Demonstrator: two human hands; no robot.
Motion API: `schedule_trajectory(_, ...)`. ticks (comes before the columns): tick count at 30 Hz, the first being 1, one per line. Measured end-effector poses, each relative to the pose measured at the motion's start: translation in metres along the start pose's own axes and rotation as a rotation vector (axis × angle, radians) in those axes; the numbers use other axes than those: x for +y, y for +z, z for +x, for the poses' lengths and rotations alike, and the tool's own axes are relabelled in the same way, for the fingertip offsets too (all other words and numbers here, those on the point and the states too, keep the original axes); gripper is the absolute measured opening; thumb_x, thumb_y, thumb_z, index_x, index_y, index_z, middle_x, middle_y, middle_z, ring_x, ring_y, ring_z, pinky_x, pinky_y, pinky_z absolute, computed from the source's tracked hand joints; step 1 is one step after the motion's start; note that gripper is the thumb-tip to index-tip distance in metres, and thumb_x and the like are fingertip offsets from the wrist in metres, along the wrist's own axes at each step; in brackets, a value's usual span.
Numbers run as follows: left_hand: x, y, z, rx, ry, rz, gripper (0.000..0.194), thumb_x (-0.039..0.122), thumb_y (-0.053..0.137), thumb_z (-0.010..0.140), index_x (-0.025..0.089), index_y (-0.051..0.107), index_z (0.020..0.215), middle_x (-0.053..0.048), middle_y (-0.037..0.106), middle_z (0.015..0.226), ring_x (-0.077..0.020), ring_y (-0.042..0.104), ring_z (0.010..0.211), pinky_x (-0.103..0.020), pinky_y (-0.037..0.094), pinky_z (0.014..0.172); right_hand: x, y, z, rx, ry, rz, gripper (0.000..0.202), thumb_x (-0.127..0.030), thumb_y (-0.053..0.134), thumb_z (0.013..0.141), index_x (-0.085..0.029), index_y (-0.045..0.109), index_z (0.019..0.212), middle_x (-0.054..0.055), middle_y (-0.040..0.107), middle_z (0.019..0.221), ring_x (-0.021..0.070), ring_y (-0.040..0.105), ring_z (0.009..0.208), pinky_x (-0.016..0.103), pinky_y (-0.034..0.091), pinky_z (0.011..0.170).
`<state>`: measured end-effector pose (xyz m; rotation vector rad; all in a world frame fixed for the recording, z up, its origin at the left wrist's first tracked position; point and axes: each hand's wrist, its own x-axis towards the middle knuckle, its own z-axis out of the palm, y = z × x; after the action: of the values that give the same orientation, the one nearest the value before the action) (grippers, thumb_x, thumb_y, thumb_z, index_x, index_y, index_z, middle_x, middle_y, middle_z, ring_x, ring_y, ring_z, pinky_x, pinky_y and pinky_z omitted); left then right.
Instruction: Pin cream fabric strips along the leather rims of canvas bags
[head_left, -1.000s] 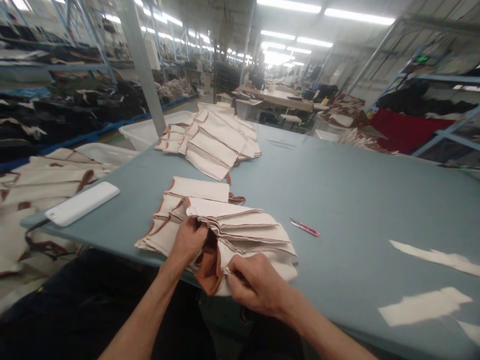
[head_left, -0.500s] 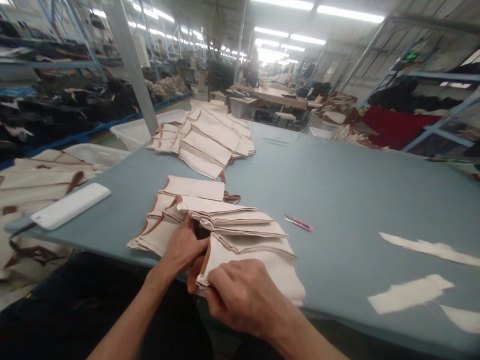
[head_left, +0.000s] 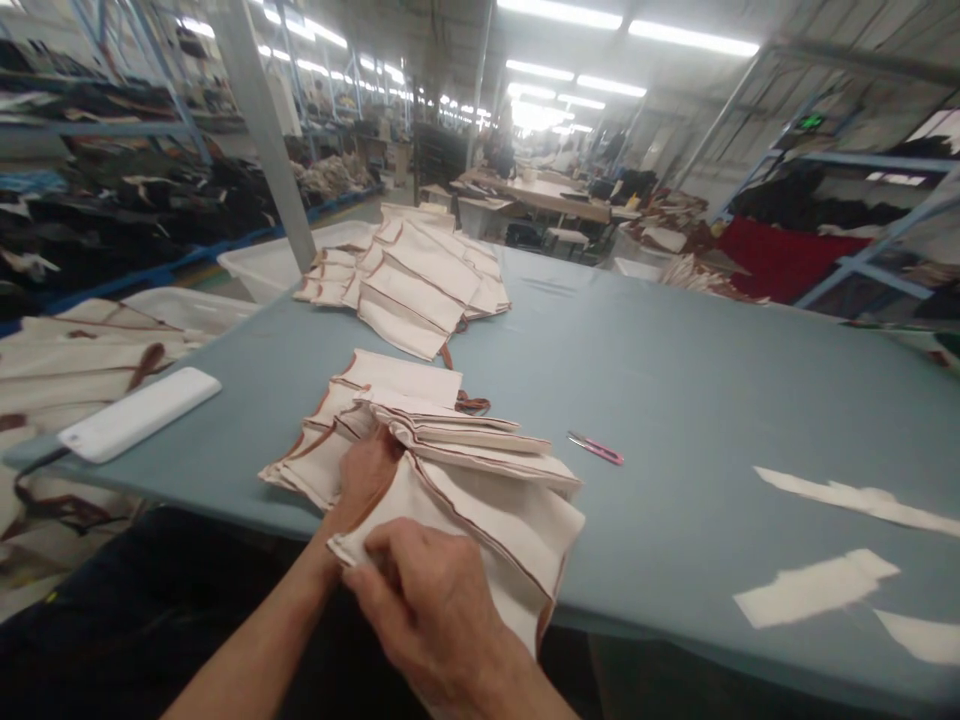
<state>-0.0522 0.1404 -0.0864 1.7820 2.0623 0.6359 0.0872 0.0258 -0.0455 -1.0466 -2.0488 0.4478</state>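
A stack of cream canvas bags with brown edging lies at the table's front edge, its layers fanned out. My right hand is closed, pinching the trimmed near corner of the top canvas bag between thumb and fingers. That bag hangs partly over the edge. Behind it, my left hand is curled into the folds at the bags' brown-edged side, gripping the layers; its fingertips are hidden. Brown straps stick out behind the stack.
Pink-handled thread snips lie right of the stack on the blue-grey table. Cream fabric scraps are further right. Another canvas bag pile sits at the back left. A white corded device lies on the left corner.
My right hand has drawn the top bag's corner left and toward me, spreading the panel out. My left hand has gone deeper under the folds, and the stack has shifted slightly.
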Motion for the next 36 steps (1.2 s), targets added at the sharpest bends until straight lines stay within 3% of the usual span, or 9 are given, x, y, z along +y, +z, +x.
schedule_trajectory(5, 0.018, -0.005, -0.007, -0.031, -0.073, -0.020, 0.053, 0.059, 0.065, 0.098, 0.020, 0.065, 0.134, -0.012, 0.078, 0.120, -0.0323, 0.076, 0.108, -0.050, 0.059, 0.095, 0.061, -0.055, 0.004, 0.285, 0.145, -0.383, 0.020, -0.040, 0.063, 0.101, -0.021, 0.066, 0.101, 0.006, 0.072, 0.083, 0.0249, 0.068, 0.078, 0.034, 0.048, 0.070)
schedule_trajectory(8, 0.020, -0.007, -0.009, -0.027, -0.040, -0.070, 0.062, 0.069, 0.061, 0.092, 0.022, 0.068, 0.130, -0.015, 0.080, 0.122, -0.0412, 0.074, 0.117, -0.049, 0.057, 0.097, 0.094, -0.075, 0.007, 0.137, 0.260, -0.532, 0.037, -0.046, 0.077, 0.089, -0.020, 0.066, 0.113, 0.015, 0.073, 0.110, 0.0342, 0.065, 0.101, 0.044, 0.050, 0.086)
schedule_trajectory(12, 0.013, -0.016, -0.005, -0.049, 0.054, -0.168, 0.061, 0.065, 0.057, 0.089, 0.018, 0.070, 0.126, -0.015, 0.079, 0.127, -0.0377, 0.074, 0.119, -0.045, 0.057, 0.100, 0.109, -0.075, 0.002, -0.134, 0.275, -0.444, 0.021, -0.034, 0.073, 0.091, -0.022, 0.068, 0.108, 0.010, 0.074, 0.112, 0.0288, 0.067, 0.102, 0.037, 0.049, 0.086)
schedule_trajectory(16, 0.007, -0.045, -0.021, -0.033, 0.097, -0.260, 0.058, 0.054, 0.047, 0.089, 0.014, 0.070, 0.125, -0.012, 0.083, 0.117, -0.0277, 0.079, 0.093, -0.036, 0.063, 0.084, 0.105, -0.079, -0.004, -0.196, 0.292, -0.383, 0.016, -0.021, 0.053, 0.100, -0.021, 0.063, 0.087, 0.007, 0.073, 0.087, 0.0217, 0.066, 0.079, 0.030, 0.042, 0.068)
schedule_trajectory(21, 0.034, -0.079, -0.096, 0.291, 0.016, -0.188, 0.045, 0.060, 0.055, 0.092, 0.023, 0.072, 0.110, -0.008, 0.079, 0.094, -0.0292, 0.074, 0.085, -0.040, 0.058, 0.084, 0.081, -0.104, 0.013, -0.250, 0.311, -0.253, 0.032, -0.030, 0.046, 0.106, -0.021, 0.057, 0.077, 0.000, 0.066, 0.073, 0.0164, 0.059, 0.066, 0.026, 0.037, 0.060)
schedule_trajectory(24, 0.058, -0.078, -0.125, 0.071, 0.039, -0.363, 0.046, 0.066, 0.056, 0.093, 0.026, 0.070, 0.109, -0.004, 0.080, 0.094, -0.0252, 0.077, 0.081, -0.032, 0.061, 0.072, 0.049, -0.107, 0.027, -0.314, 0.258, -0.046, 0.028, -0.030, 0.047, 0.108, -0.020, 0.061, 0.085, -0.001, 0.070, 0.079, 0.0158, 0.061, 0.071, 0.025, 0.043, 0.066)
schedule_trajectory(28, 0.060, -0.064, -0.115, -0.112, -0.074, -0.548, 0.069, 0.073, 0.046, 0.094, 0.018, 0.059, 0.132, -0.014, 0.081, 0.116, -0.0309, 0.078, 0.106, -0.039, 0.064, 0.087, 0.005, -0.087, 0.031, -0.446, 0.198, 0.223, 0.020, -0.027, 0.046, 0.108, -0.021, 0.065, 0.105, 0.004, 0.076, 0.098, 0.0184, 0.068, 0.083, 0.027, 0.049, 0.077)
schedule_trajectory(32, 0.035, -0.058, -0.092, -0.127, -0.065, -0.399, 0.062, 0.065, 0.046, 0.092, 0.016, 0.060, 0.126, -0.017, 0.078, 0.123, -0.0335, 0.074, 0.116, -0.046, 0.057, 0.103, -0.011, -0.058, 0.022, -0.601, 0.140, 0.136, 0.031, -0.029, 0.055, 0.102, -0.018, 0.062, 0.130, 0.011, 0.076, 0.117, 0.0257, 0.073, 0.093, 0.034, 0.053, 0.081)
schedule_trajectory(36, 0.026, -0.058, -0.085, -0.143, 0.008, -0.294, 0.044, 0.051, 0.042, 0.093, 0.019, 0.066, 0.111, -0.013, 0.080, 0.108, -0.0317, 0.074, 0.102, -0.044, 0.055, 0.096, 0.003, -0.045, 0.009, -0.462, -0.075, -0.059, 0.018, -0.028, 0.057, 0.101, -0.018, 0.068, 0.111, 0.008, 0.077, 0.098, 0.0242, 0.072, 0.080, 0.033, 0.053, 0.071)
